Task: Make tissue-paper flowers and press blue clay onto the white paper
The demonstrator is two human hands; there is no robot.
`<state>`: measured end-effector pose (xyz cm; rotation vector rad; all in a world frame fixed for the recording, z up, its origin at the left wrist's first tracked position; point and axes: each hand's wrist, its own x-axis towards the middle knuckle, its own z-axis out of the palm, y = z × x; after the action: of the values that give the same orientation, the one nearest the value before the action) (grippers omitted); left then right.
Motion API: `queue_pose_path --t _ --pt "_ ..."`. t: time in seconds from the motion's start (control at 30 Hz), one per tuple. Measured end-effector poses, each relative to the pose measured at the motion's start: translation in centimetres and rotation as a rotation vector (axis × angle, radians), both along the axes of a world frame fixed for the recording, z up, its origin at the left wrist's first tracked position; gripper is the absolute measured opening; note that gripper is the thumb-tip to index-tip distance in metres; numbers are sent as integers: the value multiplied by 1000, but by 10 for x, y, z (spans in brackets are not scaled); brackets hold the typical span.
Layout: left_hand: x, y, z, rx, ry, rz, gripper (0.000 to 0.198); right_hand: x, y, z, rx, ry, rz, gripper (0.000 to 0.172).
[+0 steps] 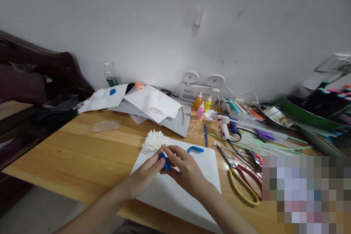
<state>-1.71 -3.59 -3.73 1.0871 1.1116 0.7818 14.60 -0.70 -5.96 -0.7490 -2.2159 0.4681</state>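
Over a white sheet of paper [178,190], my left hand [146,175] and my right hand [186,170] meet with their fingers closed around a lump of blue modelling clay [165,162]. Part of the lump is hidden behind the fingers. A curved blue strip [196,149], thicker at its right end, lies on the paper just beyond my right hand. Behind my fingertips, at the paper's far left corner, sits a fluffy white ruffled ball [154,140].
Scissors [241,181] with yellow and red handles lie right of the paper. Behind them are a white glue gun [224,128], its cord, and paint bottles [200,110]. White sheets [152,102] cover a grey mat. A plastic bottle [110,75] stands at the wall. The lower right corner is pixelated.
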Motion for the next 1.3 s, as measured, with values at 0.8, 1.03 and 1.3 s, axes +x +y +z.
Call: queue_pose_path --t 0.8,1.03,1.3 --pt "-148 101 -18 489 1508 434 37 -2 -6 8 -234 213 -136 16" --pt "-171 114 -33 467 1601 392 21 0 -8 12 -362 259 -215 17" --pt "-176 108 -30 480 1705 405 38 -3 -7 10 -643 442 -190 21"
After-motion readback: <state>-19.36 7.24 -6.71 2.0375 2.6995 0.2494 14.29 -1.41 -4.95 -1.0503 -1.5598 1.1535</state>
